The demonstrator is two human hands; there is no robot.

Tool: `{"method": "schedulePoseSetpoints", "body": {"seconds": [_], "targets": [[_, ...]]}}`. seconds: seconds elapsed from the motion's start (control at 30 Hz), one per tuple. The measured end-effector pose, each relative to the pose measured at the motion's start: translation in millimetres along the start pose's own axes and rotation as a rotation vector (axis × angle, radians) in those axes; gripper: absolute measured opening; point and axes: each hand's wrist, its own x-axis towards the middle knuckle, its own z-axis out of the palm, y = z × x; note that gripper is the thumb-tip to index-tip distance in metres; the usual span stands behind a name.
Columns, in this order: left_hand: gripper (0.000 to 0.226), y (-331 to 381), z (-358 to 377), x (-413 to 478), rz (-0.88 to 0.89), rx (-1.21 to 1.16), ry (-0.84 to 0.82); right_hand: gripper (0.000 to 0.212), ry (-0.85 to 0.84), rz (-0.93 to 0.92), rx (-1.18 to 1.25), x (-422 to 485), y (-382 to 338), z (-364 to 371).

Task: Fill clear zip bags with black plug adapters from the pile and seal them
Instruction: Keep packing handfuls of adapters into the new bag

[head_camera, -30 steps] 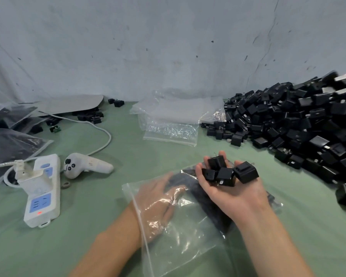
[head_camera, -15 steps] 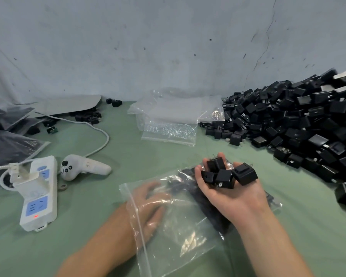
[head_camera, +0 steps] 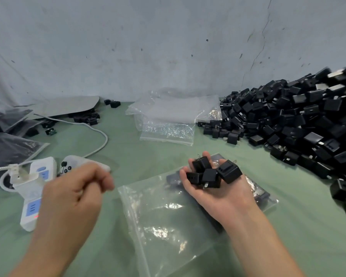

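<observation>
bag (head_camera: 168, 222): flat, centre, mouth facing L, long axis lower-L to upper-R | R hand (head_camera: 218, 192): palm up, fingers cupped round adapters (head_camera: 212, 173) | L hand (head_camera: 74, 194): fingers curled, empty

No legible text, brand, number or label in view. Markings on blue panels of white power strip (head_camera: 31, 207): too blurred to read. Faces of black plug adapters (head_camera: 229, 171) in right hand (head_camera: 218, 196): no readable print.

From the zip bag (head_camera: 168, 216) before you on the table (head_camera: 128, 152), the adapter pile (head_camera: 300, 120) lies at 2 o'clock, the stack of spare bags (head_camera: 168, 120) at 12, the power strip (head_camera: 31, 208) at 9 and the controller (head_camera: 68, 165) at 10.
</observation>
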Motion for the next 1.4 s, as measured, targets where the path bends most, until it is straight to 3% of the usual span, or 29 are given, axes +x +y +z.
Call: {"method": "schedulePoseSetpoints", "body": {"seconds": [0.07,0.17,0.33,0.43,0.53,0.6,0.7,0.8,0.97,1.13,1.2,1.3,1.4], "targets": [[0.023,37.5,17.3,7.0,0.144,-0.108,-0.134,0.029,0.002,0.018,-0.05,-1.8,9.0,9.8],[0.036,67.0,50.3,3.5,0.261,-0.079,-0.415,0.019,-0.025,0.085,-0.142,-6.4,30.7,22.6],[0.039,55.8,50.9,-9.9,0.194,-0.083,-0.455,0.018,-0.016,0.206,-0.192,-12.7,49.2,25.0],[0.047,35.7,30.3,-9.6,0.019,-0.095,-0.356,0.015,0.048,0.215,-0.181,-12.5,50.2,28.0],[0.022,-7.8,4.1,-7.6,-0.296,0.048,-0.26,0.02,0.119,0.16,-0.169,-9.6,39.6,27.9],[0.02,-36.4,-8.6,-13.8,-0.496,0.177,-0.321,0.022,0.152,0.113,-0.144,-7.8,27.1,23.9],[0.028,-48.8,2.2,-24.0,-0.562,0.159,-0.496,0.021,0.199,0.04,-0.124,-5.1,10.5,17.5],[0.031,-35.9,29.1,-32.4,-0.499,0.032,-0.553,0.019,0.215,-0.015,-0.116,-3.5,0.9,14.1],[0.063,-29.8,38.7,-37.6,-0.311,0.175,-0.578,0.021,0.22,-0.046,-0.089,-4.8,-7.8,11.3],[0.043,-39.5,24.7,-38.1,0.051,0.118,-0.637,0.022,0.226,-0.058,-0.084,-5.5,-11.2,7.5],[0.048,-38.3,30.0,-35.6,0.15,0.075,-0.658,0.023,0.228,-0.056,-0.092,-6.2,-11.4,6.2],[0.039,-33.2,43.8,-27.7,0.22,0.156,-0.713,0.025,0.213,-0.048,-0.1,-7.4,-12.6,5.0],[0.025,-20.4,62.6,-21.1,0.191,0.154,-0.593,0.026,0.195,-0.049,-0.105,-6.0,-14.3,5.5]]}}
